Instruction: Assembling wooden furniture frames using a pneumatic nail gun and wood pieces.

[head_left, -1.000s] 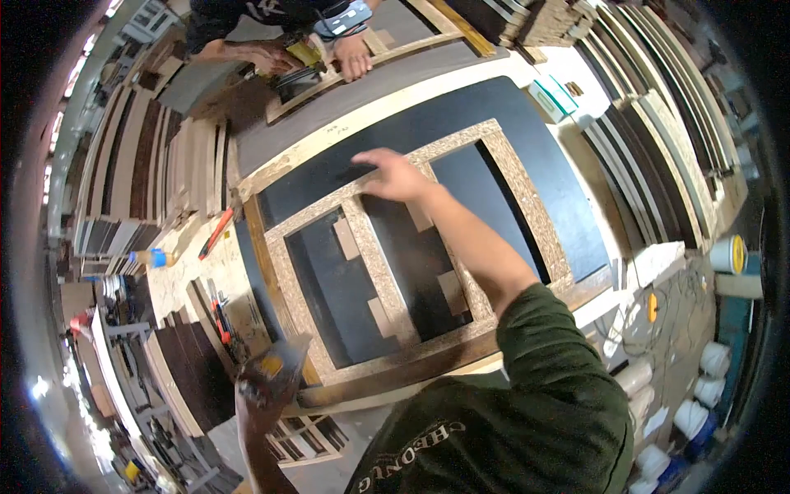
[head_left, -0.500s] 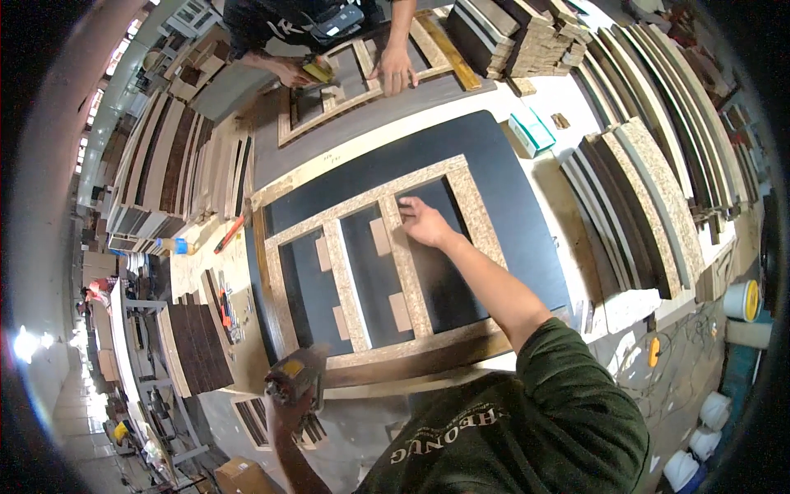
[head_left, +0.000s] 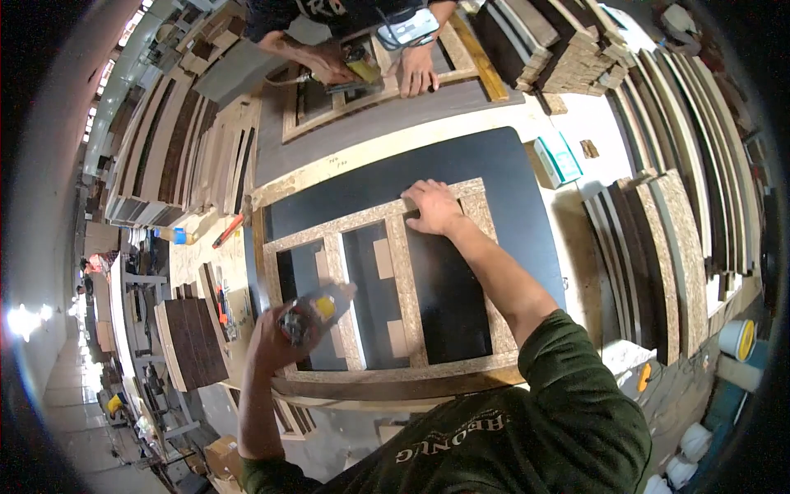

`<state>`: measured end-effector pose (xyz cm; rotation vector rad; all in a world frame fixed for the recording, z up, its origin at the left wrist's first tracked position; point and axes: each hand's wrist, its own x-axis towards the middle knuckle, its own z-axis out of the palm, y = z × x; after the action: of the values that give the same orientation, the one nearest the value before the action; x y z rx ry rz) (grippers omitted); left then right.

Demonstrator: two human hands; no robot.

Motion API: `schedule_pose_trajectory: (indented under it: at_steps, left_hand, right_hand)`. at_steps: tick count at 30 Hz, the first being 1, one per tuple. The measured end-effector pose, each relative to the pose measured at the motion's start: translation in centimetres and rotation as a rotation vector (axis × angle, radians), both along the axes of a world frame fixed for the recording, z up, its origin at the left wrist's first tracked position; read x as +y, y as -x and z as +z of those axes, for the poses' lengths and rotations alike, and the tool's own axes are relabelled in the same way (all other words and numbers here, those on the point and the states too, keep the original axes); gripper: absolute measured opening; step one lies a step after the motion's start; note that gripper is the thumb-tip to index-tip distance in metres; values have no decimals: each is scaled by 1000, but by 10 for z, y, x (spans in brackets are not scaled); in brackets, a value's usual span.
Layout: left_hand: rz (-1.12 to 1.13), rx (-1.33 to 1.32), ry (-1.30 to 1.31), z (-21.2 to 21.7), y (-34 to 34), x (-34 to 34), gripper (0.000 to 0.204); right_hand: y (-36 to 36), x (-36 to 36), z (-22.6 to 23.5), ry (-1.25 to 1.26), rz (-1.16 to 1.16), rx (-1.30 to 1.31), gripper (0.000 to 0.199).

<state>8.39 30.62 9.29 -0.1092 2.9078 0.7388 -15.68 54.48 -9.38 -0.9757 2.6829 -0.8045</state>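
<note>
Chipboard frame of pale strips (head_left: 395, 280) on black panel (head_left: 494, 177): right hand (head_left: 434, 206) flat, open, at frame's upper edge; left hand (head_left: 280, 337) lower left, gripping yellow-capped glue bottle (head_left: 317, 309), nozzle toward frame.

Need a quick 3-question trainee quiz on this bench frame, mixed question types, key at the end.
1. True or false: the right hand lies flat on the pale chipboard frame over the black panel.
2. The left hand has its grip on: A) a red-handled tool, B) a glue bottle with a yellow band, C) a white tub.
3. Fill in: across the bench, another person's hand presses on a second wooden ____.

Key: 1 true; 2 B; 3 frame.
</note>
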Motion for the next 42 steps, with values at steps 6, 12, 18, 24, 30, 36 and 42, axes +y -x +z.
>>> schedule_pose_trajectory:
  at_steps: [6,12,18,24,30,36,42]
  left_hand:
    - [-133,14,48,-32,107,-11,51]
    - [-220,155,116,-101,159,-34,43]
    - [-289,104,-44,-116,183,-22,31]
    - [-208,-12,-109,-107,188,-13,26]
    - [-164,-158,-97,-101,193,-10,28]
    - [-133,-188,-115,-108,193,-17,31]
    - [-130,-212,-65,-105,193,-11,32]
  right_hand:
    - [-1,-8,-2,78,-177,85,44]
    - [-1,-12,1,101,-194,68,42]
    - [0,-10,-5,91,-227,84,42]
    - [-2,-13,-2,12,-236,69,42]
    - [-2,-13,-4,45,-245,76,40]
    - [-1,-13,0,35,-228,67,42]
    - [-2,-12,0,22,-225,45,41]
